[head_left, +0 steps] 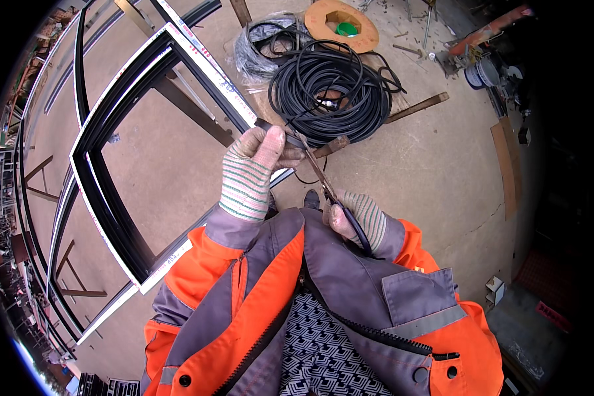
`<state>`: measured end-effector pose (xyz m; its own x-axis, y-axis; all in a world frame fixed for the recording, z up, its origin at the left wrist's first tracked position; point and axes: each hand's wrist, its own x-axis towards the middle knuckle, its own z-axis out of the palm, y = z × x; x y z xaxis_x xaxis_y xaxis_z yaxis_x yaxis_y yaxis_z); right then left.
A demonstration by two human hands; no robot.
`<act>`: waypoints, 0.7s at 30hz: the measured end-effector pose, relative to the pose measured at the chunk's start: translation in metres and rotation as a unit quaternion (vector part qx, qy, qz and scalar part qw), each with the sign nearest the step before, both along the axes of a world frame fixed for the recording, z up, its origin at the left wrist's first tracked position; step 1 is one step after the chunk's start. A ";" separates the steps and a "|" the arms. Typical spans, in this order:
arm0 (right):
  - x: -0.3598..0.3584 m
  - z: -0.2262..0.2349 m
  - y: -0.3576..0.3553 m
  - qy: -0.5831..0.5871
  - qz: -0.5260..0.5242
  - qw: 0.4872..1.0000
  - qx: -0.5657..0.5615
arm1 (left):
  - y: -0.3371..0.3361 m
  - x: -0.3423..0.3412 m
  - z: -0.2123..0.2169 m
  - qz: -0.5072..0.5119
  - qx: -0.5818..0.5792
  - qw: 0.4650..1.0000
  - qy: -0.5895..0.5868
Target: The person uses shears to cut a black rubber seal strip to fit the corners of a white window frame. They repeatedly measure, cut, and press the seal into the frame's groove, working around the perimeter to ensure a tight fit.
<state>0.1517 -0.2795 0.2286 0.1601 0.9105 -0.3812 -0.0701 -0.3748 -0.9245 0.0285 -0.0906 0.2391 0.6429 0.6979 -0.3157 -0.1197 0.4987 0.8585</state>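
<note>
My left hand [252, 162], in a striped knit glove, pinches a short black rubber strip [264, 124] between thumb and fingers, beside the corner of a frame. In my right hand [360, 221], gloved alike, is a pair of scissors [319, 173], its dark handles partly hidden by the fingers. The blades point up and left, reaching the strip just right of my left fingers. Whether they touch or cut into it, I cannot tell. Just beyond both hands lies a large coil of black rubber seal [369, 109].
A white and black window frame [105, 224] stands on supports at the left, with more frames behind it. Wooden bars [419, 107] show under the coil. An orange-brown reel [317, 23] and clear plastic wrap [247, 56] lie farther off; a bucket [482, 72] stands far right.
</note>
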 end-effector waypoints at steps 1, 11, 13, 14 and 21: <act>-0.001 0.000 0.001 0.006 -0.005 1.000 0.010 | 0.000 0.000 0.000 0.000 0.000 1.000 0.000; -0.002 -0.002 0.000 0.008 0.001 0.999 0.034 | -0.001 -0.001 -0.003 0.000 0.001 1.000 -0.001; -0.003 -0.005 0.000 0.030 -0.002 0.999 0.033 | 0.000 -0.001 -0.004 0.000 -0.003 1.000 -0.003; -0.003 -0.006 0.000 0.040 -0.003 0.999 0.033 | -0.001 -0.001 -0.004 0.001 -0.004 1.000 -0.001; -0.006 -0.024 -0.006 0.031 -0.014 0.999 0.015 | -0.001 -0.003 -0.007 0.003 -0.014 1.000 0.002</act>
<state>0.1460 -0.2852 0.2043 0.1624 0.9170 -0.3644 -0.1382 -0.3445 -0.9285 0.0257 -0.0912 0.2323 0.6377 0.6925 -0.3373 -0.1188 0.5211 0.8452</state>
